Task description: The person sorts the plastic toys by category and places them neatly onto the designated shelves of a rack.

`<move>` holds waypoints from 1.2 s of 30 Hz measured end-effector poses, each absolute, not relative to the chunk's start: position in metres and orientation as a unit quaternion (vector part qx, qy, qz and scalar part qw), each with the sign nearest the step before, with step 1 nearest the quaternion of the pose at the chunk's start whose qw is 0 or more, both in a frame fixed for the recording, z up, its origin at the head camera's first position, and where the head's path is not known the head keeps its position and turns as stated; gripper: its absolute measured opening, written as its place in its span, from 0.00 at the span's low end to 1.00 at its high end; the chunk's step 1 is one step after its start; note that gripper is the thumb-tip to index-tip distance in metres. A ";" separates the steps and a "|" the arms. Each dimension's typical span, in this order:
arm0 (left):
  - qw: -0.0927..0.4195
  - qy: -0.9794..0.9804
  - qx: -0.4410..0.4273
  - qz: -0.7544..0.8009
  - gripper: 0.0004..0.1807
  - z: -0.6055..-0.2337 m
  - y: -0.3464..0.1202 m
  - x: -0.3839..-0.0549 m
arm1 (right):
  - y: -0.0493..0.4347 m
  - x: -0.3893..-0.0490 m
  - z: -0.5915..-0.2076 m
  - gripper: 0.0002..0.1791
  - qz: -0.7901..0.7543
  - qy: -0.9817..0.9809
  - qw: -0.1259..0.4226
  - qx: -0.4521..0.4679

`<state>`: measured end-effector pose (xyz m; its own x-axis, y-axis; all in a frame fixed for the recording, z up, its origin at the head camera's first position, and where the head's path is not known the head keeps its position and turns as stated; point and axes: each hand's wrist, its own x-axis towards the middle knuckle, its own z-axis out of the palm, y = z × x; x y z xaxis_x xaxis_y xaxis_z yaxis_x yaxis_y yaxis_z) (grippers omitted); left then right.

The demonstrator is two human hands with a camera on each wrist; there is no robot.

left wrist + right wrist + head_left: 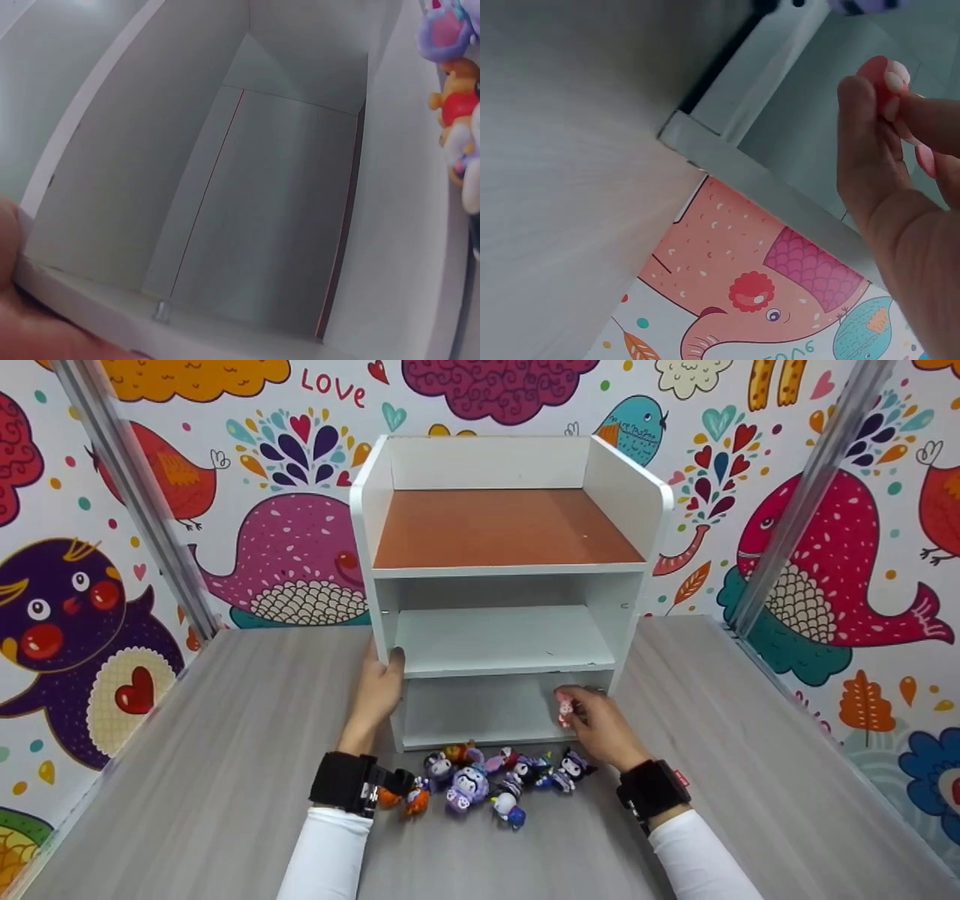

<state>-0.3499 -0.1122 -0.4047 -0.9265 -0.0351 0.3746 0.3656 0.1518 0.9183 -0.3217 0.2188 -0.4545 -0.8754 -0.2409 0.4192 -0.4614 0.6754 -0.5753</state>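
Pink-and-white figurine (565, 711) pinched between the thumb and fingers of the right hand (606, 729). It lies at the hand's forward-left tip, its long axis roughly upright in the head view. Directly beyond and to the left of this hand opens the lowest compartment (465, 709) of a white shelf unit (364, 510); whether the figurine has crossed the front edge cannot be told. Right hand is by far the nearer to the figurine. Left hand (379, 688), across the opening, grips the left side panel (380, 607), its thumb at the front edge. Small figurines (466, 789) lie between the two wrists on the grey surface (247, 735): a dark-hooded Kuromi figurine (574, 769) just left of the right wrist and, right of the left hand, a Winnie-the-Pooh figurine (459, 109).
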 end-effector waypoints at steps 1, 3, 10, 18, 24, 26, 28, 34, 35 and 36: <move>0.155 -0.742 -0.112 -0.642 0.33 -0.404 -0.112 -0.350 | 0.219 -0.322 -0.455 0.22 0.351 -0.903 0.158 0.192; 0.154 -0.743 -0.111 -0.642 0.33 -0.404 -0.112 -0.350 | 0.218 -0.323 -0.458 0.21 0.347 -0.905 0.161 0.186; 0.153 -0.744 -0.102 -0.643 0.32 -0.405 -0.111 -0.350 | 0.218 -0.326 -0.465 0.19 0.318 -0.914 0.182 0.177; 0.170 -0.736 -0.124 -0.643 0.33 -0.408 -0.114 -0.352 | 0.219 -0.329 -0.458 0.12 0.289 -0.919 0.182 0.199; 0.168 -0.735 -0.122 -0.645 0.33 -0.410 -0.114 -0.350 | 0.218 -0.328 -0.449 0.13 0.286 -0.921 0.177 0.194; 0.166 -0.736 -0.120 -0.646 0.33 -0.410 -0.113 -0.350 | 0.218 -0.328 -0.449 0.13 0.276 -0.926 0.172 0.193; 0.163 -0.737 -0.120 -0.645 0.33 -0.411 -0.112 -0.350 | 0.218 -0.328 -0.449 0.13 0.259 -0.931 0.168 0.194; 0.171 -0.741 -0.122 -0.638 0.32 -0.406 -0.111 -0.353 | 0.213 -0.335 -0.443 0.14 0.224 -0.939 0.162 0.203; 0.173 -0.741 -0.124 -0.636 0.33 -0.406 -0.111 -0.353 | 0.212 -0.336 -0.441 0.14 0.220 -0.941 0.156 0.203; 0.173 -0.742 -0.125 -0.636 0.33 -0.405 -0.111 -0.353 | 0.210 -0.336 -0.440 0.14 0.216 -0.944 0.148 0.202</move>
